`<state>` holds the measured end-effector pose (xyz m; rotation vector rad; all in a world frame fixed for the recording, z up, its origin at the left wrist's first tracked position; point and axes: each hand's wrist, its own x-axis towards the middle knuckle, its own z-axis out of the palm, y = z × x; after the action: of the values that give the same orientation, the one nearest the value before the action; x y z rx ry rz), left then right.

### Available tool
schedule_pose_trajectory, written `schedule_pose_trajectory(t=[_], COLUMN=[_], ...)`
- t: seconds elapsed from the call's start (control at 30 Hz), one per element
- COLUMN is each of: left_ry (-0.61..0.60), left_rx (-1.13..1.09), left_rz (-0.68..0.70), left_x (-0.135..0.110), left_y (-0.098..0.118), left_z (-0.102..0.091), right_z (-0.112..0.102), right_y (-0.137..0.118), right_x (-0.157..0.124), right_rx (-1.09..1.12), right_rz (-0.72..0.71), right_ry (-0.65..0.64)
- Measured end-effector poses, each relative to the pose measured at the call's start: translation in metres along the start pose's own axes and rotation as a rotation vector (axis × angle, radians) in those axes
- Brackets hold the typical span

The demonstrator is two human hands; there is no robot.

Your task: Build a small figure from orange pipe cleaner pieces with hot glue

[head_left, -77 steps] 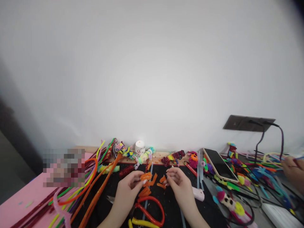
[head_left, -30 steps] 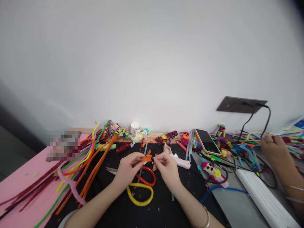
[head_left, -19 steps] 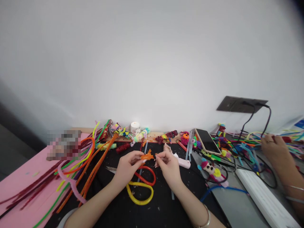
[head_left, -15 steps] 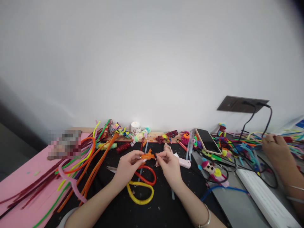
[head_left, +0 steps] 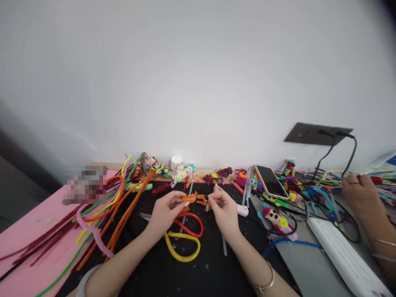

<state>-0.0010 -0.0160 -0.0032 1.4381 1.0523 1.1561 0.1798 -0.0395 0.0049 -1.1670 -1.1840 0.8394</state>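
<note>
My left hand (head_left: 165, 212) and my right hand (head_left: 223, 209) meet above the black mat (head_left: 213, 272), both pinching a small orange pipe-cleaner piece (head_left: 194, 199) between their fingertips. The left fingers grip its left end and the right fingers its right end. Just below the hands lie scissors with red and yellow looped handles (head_left: 185, 237). A pink glue gun (head_left: 242, 210) is partly hidden behind my right hand.
Long pipe cleaners (head_left: 102, 218) spread over the pink sheet at left. Small pipe-cleaner figures and a white pot (head_left: 177, 163) line the wall. A phone (head_left: 271, 181), cables and a white power strip (head_left: 343, 255) lie at right, where another person's hand (head_left: 359, 198) rests.
The view has tilted down since 2.6 s ago and both hands have come together. In the last second they rose slightly with the orange piece, which has been turned.
</note>
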Motion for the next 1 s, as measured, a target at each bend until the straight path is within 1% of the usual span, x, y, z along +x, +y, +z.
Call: schedule_pose_trajectory(t=[0.1,0.27,0.43,0.67,1.0], left_ry=[-0.034,-0.080,-0.083,-0.104,-0.105], left_rx=[-0.002,0.050,0.088,0.105,0.135], left_rz=[0.000,0.066,0.111,0.130,0.150], left_x=[-0.001,-0.004,-0.005,-0.006,-0.006], left_y=[0.000,-0.003,-0.002,0.001,0.000], left_z=[0.001,0.004,0.004,0.005,0.004], right_z=[0.004,0.009,0.010,0.010,0.011], right_y=[-0.001,0.003,0.006,0.006,0.005], right_x=[-0.004,-0.011,-0.013,-0.015,-0.016], right_rx=[0.020,0.016,-0.037,-0.060,-0.099], right_rz=[0.017,0.016,-0.033,-0.054,-0.077], right_ry=[-0.053,-0.122,-0.127,-0.140,-0.150])
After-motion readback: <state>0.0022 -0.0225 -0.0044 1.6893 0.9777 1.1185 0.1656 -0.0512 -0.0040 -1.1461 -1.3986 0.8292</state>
